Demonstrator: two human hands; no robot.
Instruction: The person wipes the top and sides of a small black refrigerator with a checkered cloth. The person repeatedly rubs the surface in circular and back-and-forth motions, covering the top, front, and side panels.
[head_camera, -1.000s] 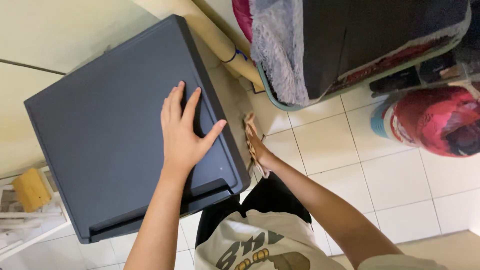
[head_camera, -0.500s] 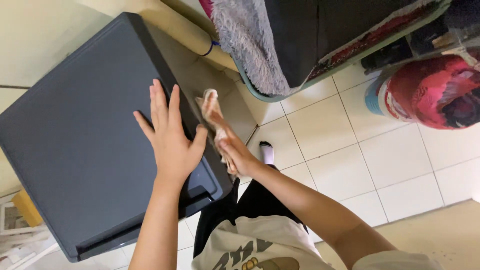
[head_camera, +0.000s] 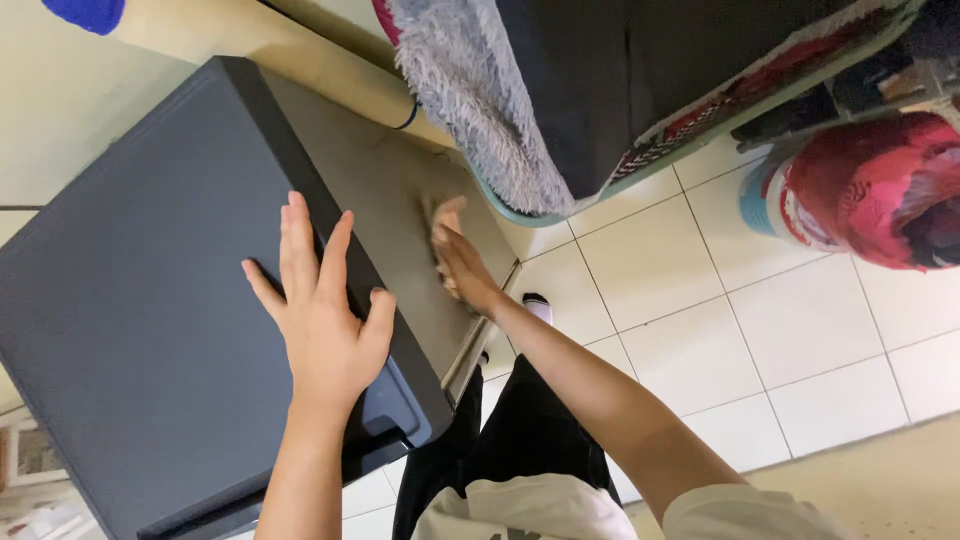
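A dark grey box-shaped cabinet (head_camera: 150, 300) with a flat top fills the left of the head view. My left hand (head_camera: 320, 320) lies flat on its top near the right edge, fingers spread, holding nothing. My right hand (head_camera: 458, 262) presses against the cabinet's beige-grey side panel (head_camera: 400, 210), fingers together and blurred; whether it holds a cloth I cannot tell. My legs in black trousers (head_camera: 520, 440) stand next to the cabinet.
A laundry basket (head_camera: 640, 150) with a grey fluffy cloth and dark clothes hangs over at top centre. A red and blue bundle (head_camera: 860, 190) sits at right on the white tiled floor (head_camera: 760, 350). A cardboard tube (head_camera: 250, 40) runs behind the cabinet.
My right hand has slid up along the cabinet's side panel. My left hand has stayed flat on the top while the view shifted closer.
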